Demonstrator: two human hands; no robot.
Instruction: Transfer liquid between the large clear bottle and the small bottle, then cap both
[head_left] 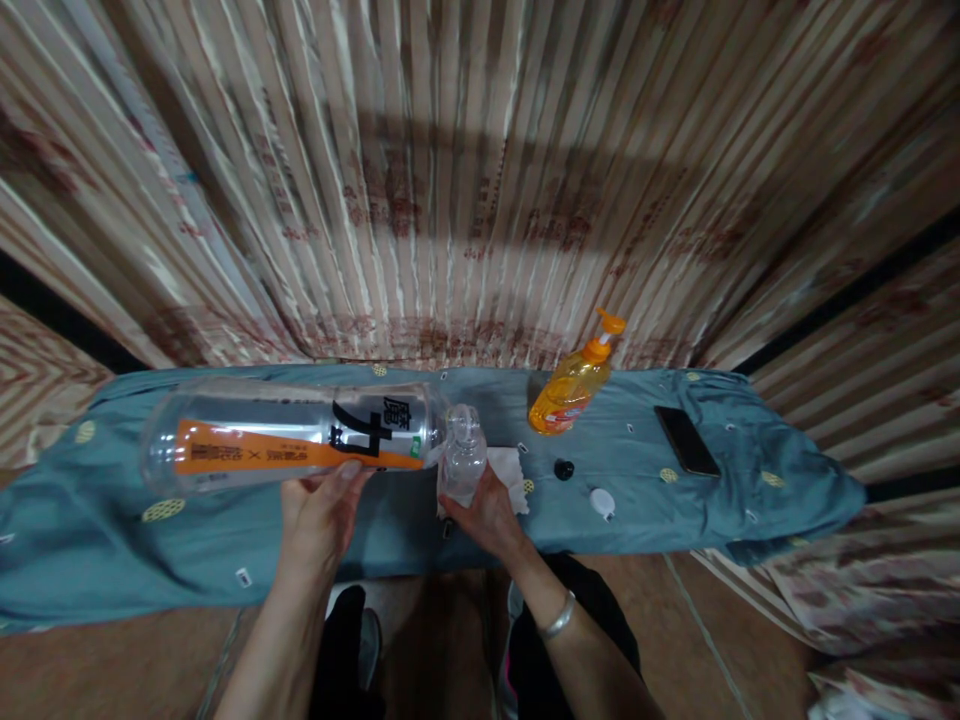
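My left hand (pixel 319 510) is closed around the underside of a large clear plastic bottle (pixel 255 440) with an orange and black label. That bottle lies sideways in the air, its neck pointing right. Its mouth meets or nearly meets the top of a small clear bottle (pixel 461 465), which my right hand (pixel 484 515) grips low on its right side. The small bottle is roughly upright above a pale cloth (pixel 514 480). Whether liquid passes between the two bottles I cannot tell.
An orange pump bottle (pixel 570 395) of yellow-orange liquid stands at the back right. Nearer are a small black cap (pixel 564 469) and a white round lid (pixel 602 503). A black phone (pixel 686 440) lies farther right. A teal cloth (pixel 420 535) covers the table; striped curtains (pixel 450 200) hang behind.
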